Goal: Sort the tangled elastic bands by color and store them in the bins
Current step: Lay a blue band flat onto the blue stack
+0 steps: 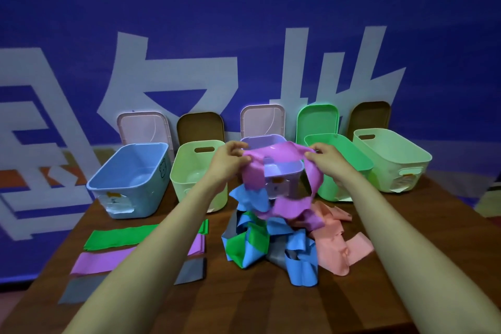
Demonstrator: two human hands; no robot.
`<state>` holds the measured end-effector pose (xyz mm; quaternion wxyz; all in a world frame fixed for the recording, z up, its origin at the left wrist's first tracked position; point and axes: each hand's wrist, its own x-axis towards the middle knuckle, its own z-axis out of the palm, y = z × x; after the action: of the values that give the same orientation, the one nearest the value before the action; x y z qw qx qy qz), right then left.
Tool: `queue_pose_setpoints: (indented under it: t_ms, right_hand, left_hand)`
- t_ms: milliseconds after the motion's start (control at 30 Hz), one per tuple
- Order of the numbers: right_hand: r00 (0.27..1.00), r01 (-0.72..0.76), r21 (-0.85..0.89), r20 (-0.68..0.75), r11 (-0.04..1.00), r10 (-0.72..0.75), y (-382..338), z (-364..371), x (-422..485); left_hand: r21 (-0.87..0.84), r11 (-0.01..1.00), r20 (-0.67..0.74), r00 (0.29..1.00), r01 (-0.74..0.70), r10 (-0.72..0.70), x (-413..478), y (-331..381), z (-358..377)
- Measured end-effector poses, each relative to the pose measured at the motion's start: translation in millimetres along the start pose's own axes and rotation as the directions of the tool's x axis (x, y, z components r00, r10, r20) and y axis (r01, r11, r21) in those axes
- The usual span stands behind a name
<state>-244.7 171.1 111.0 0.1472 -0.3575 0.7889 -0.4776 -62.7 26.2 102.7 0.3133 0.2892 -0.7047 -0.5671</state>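
Note:
My left hand [230, 158] and my right hand [324, 157] both pinch a purple elastic band [279, 152], stretched wide and lifted in front of the purple bin [282, 171]. The band hangs down into a tangled pile [273, 241] of blue, green, grey and pink bands on the table. Laid flat at the left are a green band [119, 236], a purple band [103, 262] and a grey band [78, 289]. Behind stand a blue bin [108, 179], a pale yellow-green bin [184, 179], a green bin [349, 160] and a cream bin [401, 154].
Lids lean on the blue banner wall behind the bins: two clear pink [143, 127], two brown [200, 127] and one green [317, 122]. The wooden table [260, 306] ends just left of the flat bands and right of the cream bin.

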Motion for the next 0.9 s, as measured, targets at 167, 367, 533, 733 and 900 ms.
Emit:
queue_pose_setpoints:
  t_ms: [167,367,533,733,900]
  right_hand:
    - [0.943,0.117,-0.217,0.33,0.969,-0.04,-5,3,-13]
    - [0.902,0.203,0.012,0.388,0.979,-0.192,-23,23,-24]
    - [0.948,0.147,0.293,0.233,0.945,-0.219,-37,19,-15]
    - [0.985,0.145,0.308,0.046,0.94,-0.167,-45,10,-5]
    - [0.989,0.085,0.182,-0.137,0.98,-0.061,-22,1,6]
  left_hand:
    - [0.345,0.901,0.052,0.964,-0.263,0.261,-3,3,9]
    - [0.334,0.88,0.062,0.939,-0.339,0.338,-7,6,25]
    - [0.239,0.962,0.281,0.958,-0.13,0.059,-20,-44,30]
    - [0.44,0.895,0.218,0.976,-0.071,-0.03,-30,-83,29]
    - [0.525,0.85,0.191,0.98,-0.052,-0.058,-27,-79,7]
